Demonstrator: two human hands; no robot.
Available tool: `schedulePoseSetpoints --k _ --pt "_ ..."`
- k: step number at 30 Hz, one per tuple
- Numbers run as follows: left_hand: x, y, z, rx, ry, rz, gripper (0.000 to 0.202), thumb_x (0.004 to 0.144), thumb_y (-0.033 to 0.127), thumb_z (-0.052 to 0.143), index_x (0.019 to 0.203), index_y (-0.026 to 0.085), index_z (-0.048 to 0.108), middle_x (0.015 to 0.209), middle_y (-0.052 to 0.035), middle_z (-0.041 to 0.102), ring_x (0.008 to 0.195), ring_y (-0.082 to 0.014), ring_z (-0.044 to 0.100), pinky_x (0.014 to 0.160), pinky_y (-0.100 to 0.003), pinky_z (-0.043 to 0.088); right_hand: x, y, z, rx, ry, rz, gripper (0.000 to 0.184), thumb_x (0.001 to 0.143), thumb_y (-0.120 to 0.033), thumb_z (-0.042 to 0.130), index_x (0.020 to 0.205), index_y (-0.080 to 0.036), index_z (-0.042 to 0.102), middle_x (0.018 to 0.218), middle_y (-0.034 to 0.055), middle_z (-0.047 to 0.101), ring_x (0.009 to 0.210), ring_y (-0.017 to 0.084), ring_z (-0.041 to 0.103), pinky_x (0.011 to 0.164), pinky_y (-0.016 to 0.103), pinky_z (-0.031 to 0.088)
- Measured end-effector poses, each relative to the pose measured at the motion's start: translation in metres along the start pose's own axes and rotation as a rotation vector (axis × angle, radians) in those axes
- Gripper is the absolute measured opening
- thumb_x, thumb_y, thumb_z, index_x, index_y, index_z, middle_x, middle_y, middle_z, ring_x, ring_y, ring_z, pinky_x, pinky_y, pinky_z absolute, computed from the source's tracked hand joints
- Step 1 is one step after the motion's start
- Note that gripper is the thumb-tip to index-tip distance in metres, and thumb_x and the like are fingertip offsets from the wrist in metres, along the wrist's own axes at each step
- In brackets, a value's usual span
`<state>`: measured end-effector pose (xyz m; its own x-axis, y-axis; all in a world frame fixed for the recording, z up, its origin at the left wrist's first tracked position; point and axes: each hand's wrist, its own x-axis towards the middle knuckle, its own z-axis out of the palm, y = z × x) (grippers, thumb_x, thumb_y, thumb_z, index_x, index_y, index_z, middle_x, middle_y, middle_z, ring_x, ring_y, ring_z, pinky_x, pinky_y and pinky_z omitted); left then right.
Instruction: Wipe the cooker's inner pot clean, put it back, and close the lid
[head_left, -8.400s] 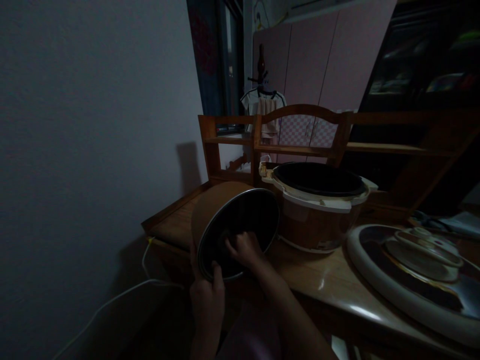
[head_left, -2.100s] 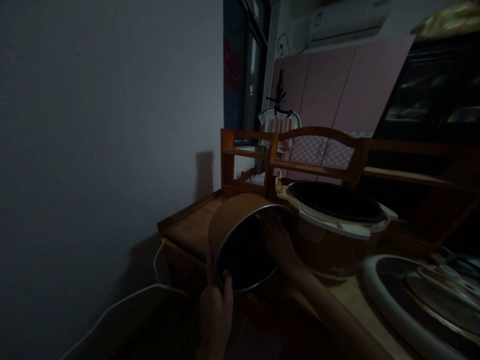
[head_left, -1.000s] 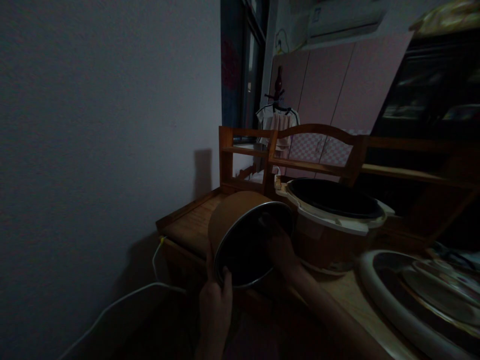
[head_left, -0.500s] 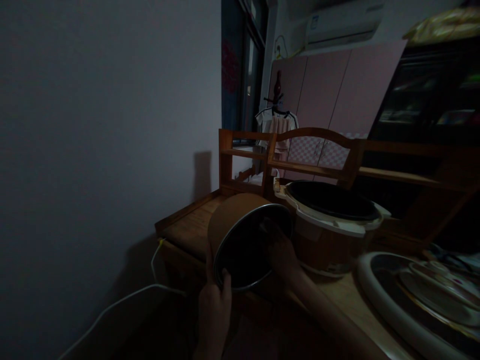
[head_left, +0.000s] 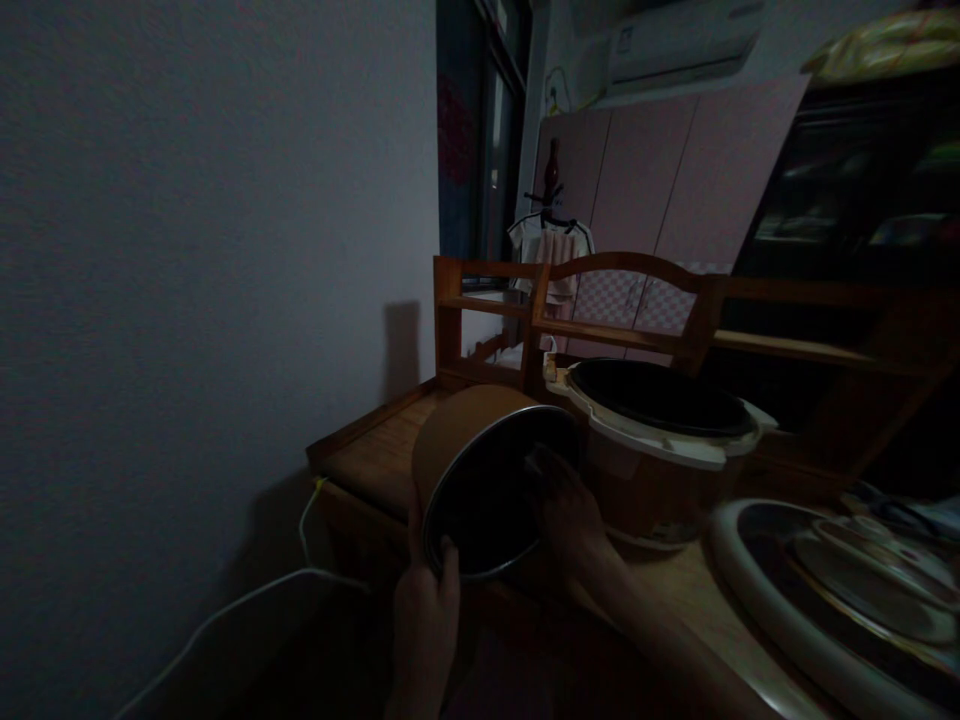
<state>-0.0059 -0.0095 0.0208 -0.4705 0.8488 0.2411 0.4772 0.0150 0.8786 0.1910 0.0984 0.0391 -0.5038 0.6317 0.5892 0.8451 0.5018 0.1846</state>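
A rice cooker's inner pot (head_left: 461,425), brownish-gold outside and dark inside, is tilted with its mouth toward me. My left hand (head_left: 429,600) grips its lower left rim, thumb inside and fingers along the outer wall. Reaching in from the right, my right hand (head_left: 571,515) is closed around what looks like a small pale cloth (head_left: 536,460) against the dark inner wall. Dim light hides most of the cloth and the fingertips. Just right of the pot stands the cooker body (head_left: 637,490), its top uncovered.
A round lid (head_left: 731,535) lies on the wooden desk (head_left: 382,440) at the right. The desk's shelf rack (head_left: 626,262) rises behind the cooker. A white cord (head_left: 247,595) hangs along the wall at left. Clothes (head_left: 555,255) hang beyond, before a pink wardrobe (head_left: 637,185).
My right hand has shifted slightly down and right inside the pot, with the pale cloth. The left hand keeps its grip, and the pot stays nearly in place.
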Motion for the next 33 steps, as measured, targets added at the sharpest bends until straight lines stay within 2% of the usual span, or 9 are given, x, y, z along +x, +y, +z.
schedulePoseSetpoints --k 2,5,8,14,19,22,27,33 --pt "0.000 0.000 0.000 0.013 0.016 0.007 0.062 0.095 0.051 0.037 0.132 0.004 0.052 0.069 -0.0099 0.072 0.065 -0.0248 0.069 0.059 -0.031 0.048 0.000 -0.001 0.001 0.009 0.001 0.031 0.044 0.095 -0.019 0.061 0.137 -0.007 0.055 0.148 0.0159 0.041 0.142 0.028 0.029 0.121 0.045 0.025" --pt "0.000 -0.001 0.000 0.029 0.030 0.014 0.059 0.095 0.051 0.038 0.124 0.004 0.058 0.063 -0.0097 0.069 0.062 -0.0262 0.069 0.058 -0.032 0.047 0.003 -0.002 0.005 0.018 0.014 0.078 0.050 0.095 -0.022 0.061 0.141 -0.005 0.050 0.151 0.0185 0.035 0.143 0.029 0.028 0.120 0.044 0.027" --pt "0.000 -0.001 0.000 0.003 0.026 0.022 0.056 0.094 0.051 0.039 0.121 0.006 0.060 0.065 -0.0102 0.070 0.064 -0.0260 0.069 0.059 -0.032 0.047 0.011 -0.003 0.009 0.025 0.023 0.081 0.051 0.095 -0.019 0.060 0.142 -0.005 0.048 0.152 0.0187 0.033 0.143 0.029 0.027 0.120 0.044 0.026" --pt "0.000 0.001 0.000 -0.019 0.010 -0.020 0.061 0.095 0.050 0.039 0.137 0.006 0.047 0.063 -0.0059 0.068 0.063 -0.0240 0.068 0.059 -0.030 0.047 0.031 -0.004 0.016 0.041 0.045 0.056 0.053 0.092 -0.009 0.057 0.143 -0.008 0.047 0.150 0.0174 0.037 0.142 0.028 0.030 0.119 0.044 0.028" --pt "-0.001 0.005 -0.001 -0.039 0.014 -0.024 0.065 0.096 0.050 0.039 0.142 0.005 0.041 0.059 -0.0036 0.065 0.063 -0.0239 0.067 0.060 -0.031 0.048 0.037 -0.004 0.017 0.044 0.061 0.041 0.053 0.091 -0.005 0.052 0.143 -0.005 0.047 0.150 0.0178 0.038 0.142 0.028 0.029 0.119 0.044 0.029" --pt "-0.001 0.006 -0.001 -0.043 0.019 0.000 0.063 0.097 0.049 0.039 0.143 0.006 0.041 0.055 -0.0016 0.062 0.064 -0.0241 0.068 0.063 -0.031 0.048 0.036 -0.005 0.017 0.045 0.050 0.029 0.050 0.092 -0.008 0.054 0.142 -0.006 0.049 0.147 0.0172 0.042 0.142 0.028 0.030 0.119 0.044 0.028" --pt "-0.001 0.005 0.000 -0.025 0.026 -0.018 0.059 0.097 0.047 0.040 0.139 0.007 0.044 0.059 -0.0029 0.065 0.067 -0.0238 0.068 0.064 -0.030 0.048 0.032 -0.011 0.024 0.048 0.000 0.012 0.042 0.092 -0.023 0.064 0.131 -0.006 0.061 0.141 0.0174 0.050 0.138 0.030 0.037 0.119 0.043 0.028" --pt "0.000 0.001 0.001 0.001 0.012 -0.011 0.058 0.096 0.047 0.039 0.133 0.005 0.051 0.054 -0.0029 0.062 0.059 -0.0243 0.067 0.059 -0.031 0.047 0.029 -0.019 0.024 0.028 -0.054 -0.030 0.038 0.094 -0.022 0.062 0.130 -0.009 0.063 0.136 0.0155 0.055 0.134 0.028 0.043 0.118 0.043 0.029"
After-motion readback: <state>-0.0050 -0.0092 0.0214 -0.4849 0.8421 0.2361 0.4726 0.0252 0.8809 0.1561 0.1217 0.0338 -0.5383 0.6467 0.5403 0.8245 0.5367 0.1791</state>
